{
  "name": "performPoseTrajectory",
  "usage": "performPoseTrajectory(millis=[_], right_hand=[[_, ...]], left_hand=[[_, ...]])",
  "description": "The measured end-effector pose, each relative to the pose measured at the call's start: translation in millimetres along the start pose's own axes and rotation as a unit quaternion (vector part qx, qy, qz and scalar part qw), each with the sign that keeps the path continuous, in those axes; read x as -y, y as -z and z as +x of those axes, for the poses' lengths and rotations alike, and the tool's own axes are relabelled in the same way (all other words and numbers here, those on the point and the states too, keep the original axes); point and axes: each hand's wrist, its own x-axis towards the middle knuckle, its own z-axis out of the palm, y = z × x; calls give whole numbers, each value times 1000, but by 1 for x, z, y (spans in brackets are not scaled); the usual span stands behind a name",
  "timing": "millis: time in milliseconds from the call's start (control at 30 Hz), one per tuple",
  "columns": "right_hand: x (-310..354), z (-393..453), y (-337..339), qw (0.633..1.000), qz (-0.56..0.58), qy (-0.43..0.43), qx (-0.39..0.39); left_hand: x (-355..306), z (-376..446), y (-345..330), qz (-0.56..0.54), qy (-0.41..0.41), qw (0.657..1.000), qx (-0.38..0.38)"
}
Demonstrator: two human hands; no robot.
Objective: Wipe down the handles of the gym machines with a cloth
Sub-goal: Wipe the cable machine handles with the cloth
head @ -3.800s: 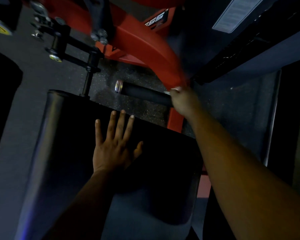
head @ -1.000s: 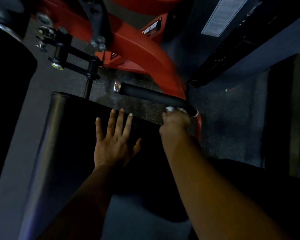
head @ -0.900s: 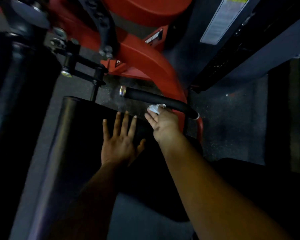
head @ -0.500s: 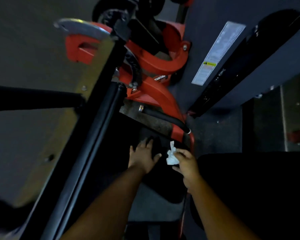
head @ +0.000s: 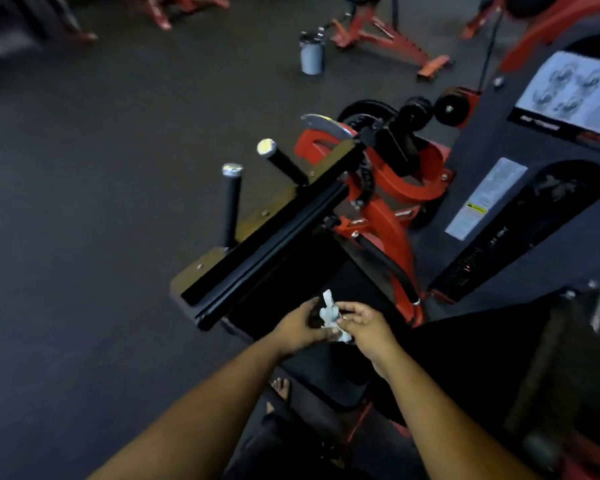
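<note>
1. Both my hands meet over the black seat pad (head: 357, 289), with the white cloth (head: 330, 315) bunched between them.
2. My left hand (head: 300, 329) pinches the cloth from the left, thumb laid across its lower edge and fingers curled behind it.
3. My right hand (head: 368, 323) grips the cloth from the right with curled fingertips; a crumpled tip of the cloth sticks up above both hands.
4. Well apart from my grip, up and to the right, the black padded handle (head: 388, 268) slopes along the red machine frame (head: 392, 233), ending in a metal ring near the floor.
5. Up and to the left, two more black handles with silver end caps stand out from the brown back plate: the near one (head: 231, 202) almost upright, the far one (head: 281, 161) tilted.
6. How much cloth lies folded inside my palms I cannot tell; my fingers hide it.
7. Blur softens the grey canister (head: 311, 53) on the floor and the red frames beyond it, and the placard (head: 572, 91) at right is unreadable.
</note>
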Motion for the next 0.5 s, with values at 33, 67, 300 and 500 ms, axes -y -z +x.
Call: performPoseTrajectory(millis=[33, 67, 300, 500], right_hand=[[1, -8, -3, 1000, -6, 14, 22], [2, -17, -7, 999, -17, 24, 46], [11, -58, -47, 983, -66, 64, 159], [13, -94, -114, 944, -118, 93, 293]], left_hand=[[-1, -18, -2, -4, -2, 1000, -18], [-1, -38, -4, -7, -7, 999, -50], [13, -153, 1, -88, -5, 967, -238], [30, -238, -9, -237, 11, 935, -265]])
